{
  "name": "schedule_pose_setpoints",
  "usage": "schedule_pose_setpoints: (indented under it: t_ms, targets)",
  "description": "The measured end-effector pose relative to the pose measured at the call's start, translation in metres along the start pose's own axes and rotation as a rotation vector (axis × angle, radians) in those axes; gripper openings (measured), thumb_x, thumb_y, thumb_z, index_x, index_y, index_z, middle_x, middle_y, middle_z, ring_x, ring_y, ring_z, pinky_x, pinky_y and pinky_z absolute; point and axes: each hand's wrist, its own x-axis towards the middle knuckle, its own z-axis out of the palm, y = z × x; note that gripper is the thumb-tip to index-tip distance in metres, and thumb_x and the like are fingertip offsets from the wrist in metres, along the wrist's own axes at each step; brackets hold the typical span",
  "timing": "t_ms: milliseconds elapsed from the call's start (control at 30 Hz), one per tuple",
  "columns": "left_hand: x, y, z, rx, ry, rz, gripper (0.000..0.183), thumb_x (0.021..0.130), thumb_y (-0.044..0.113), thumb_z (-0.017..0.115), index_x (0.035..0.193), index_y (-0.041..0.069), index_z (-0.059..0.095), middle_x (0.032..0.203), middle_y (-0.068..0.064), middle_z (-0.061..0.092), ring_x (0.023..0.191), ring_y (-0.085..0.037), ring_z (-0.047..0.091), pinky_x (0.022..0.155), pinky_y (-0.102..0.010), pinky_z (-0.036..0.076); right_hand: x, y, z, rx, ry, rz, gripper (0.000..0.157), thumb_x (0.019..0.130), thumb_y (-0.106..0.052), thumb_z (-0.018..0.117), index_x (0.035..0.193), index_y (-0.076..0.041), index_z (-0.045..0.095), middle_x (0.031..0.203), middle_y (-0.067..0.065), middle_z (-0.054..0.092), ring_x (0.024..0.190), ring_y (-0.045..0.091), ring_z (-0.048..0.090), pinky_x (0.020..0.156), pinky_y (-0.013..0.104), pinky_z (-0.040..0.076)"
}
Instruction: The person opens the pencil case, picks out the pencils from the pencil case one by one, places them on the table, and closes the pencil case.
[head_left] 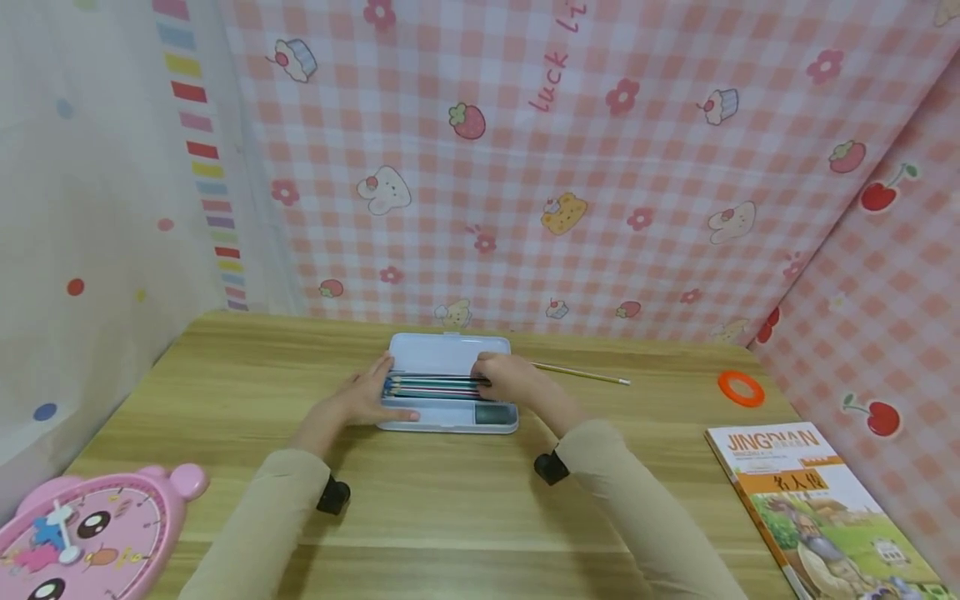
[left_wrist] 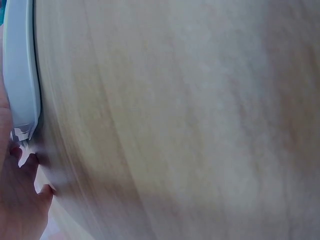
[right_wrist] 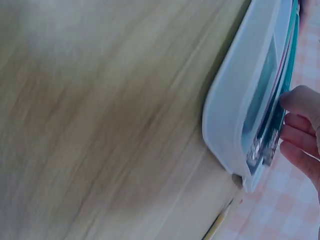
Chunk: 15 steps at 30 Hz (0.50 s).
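Note:
A white pencil case (head_left: 450, 417) lies with its lid raised at the back. Several green, dark and red-striped pencils (head_left: 435, 387) lie lengthwise inside. My left hand (head_left: 360, 402) spreads over the case's left end, thumb stretched across the front compartment and fingers at the back corner. Near the right end, my right hand (head_left: 517, 383) pinches a dark green pencil (right_wrist: 281, 116) between thumb and fingers. The right wrist view shows silver ends of pencils by those fingertips. A dark green block (head_left: 495, 414) sits in the front right compartment.
A yellow pencil (head_left: 581, 372) lies right of the case. Farther right are an orange ring (head_left: 741, 388) and a book (head_left: 832, 517). A pink toy clock (head_left: 161, 533) occupies the near left. Checked cloth (head_left: 480, 167) hangs behind the table.

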Motion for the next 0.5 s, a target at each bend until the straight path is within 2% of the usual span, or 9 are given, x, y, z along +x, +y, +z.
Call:
schedule_pose_setpoints:
  t_ms: [233,500]
  targets:
    - [0.0011,0.0006,0.0005,0.0,-0.01,-0.02,0.112,0.075,0.061,0.061,0.145,-0.005,0.003,0.153,-0.021,0.0,0.141,-0.036,0.007,0.113,-0.056,0.01,0.0046,-0.0031,0.0043,-0.067,-0.007,0.018,0.011,0.086,-0.014,0.062,0.091,-0.006,0.067,0.085,0.004,0.059,0.067,0.011,0.047,0.06,0.024,0.044]
    - [0.0007,-0.0007,0.0004,-0.003,-0.013,-0.023,0.113,0.075,0.062,0.061,0.145,-0.005,0.002,0.153,-0.021,-0.001,0.141,-0.036,0.005,0.112,-0.057,0.01,0.0071,-0.0053,0.0025,-0.026,-0.008,0.014,0.013,0.089,-0.012,0.058,0.087,-0.006,0.069,0.086,0.006,0.062,0.072,0.013,0.054,0.065,0.026,0.048]
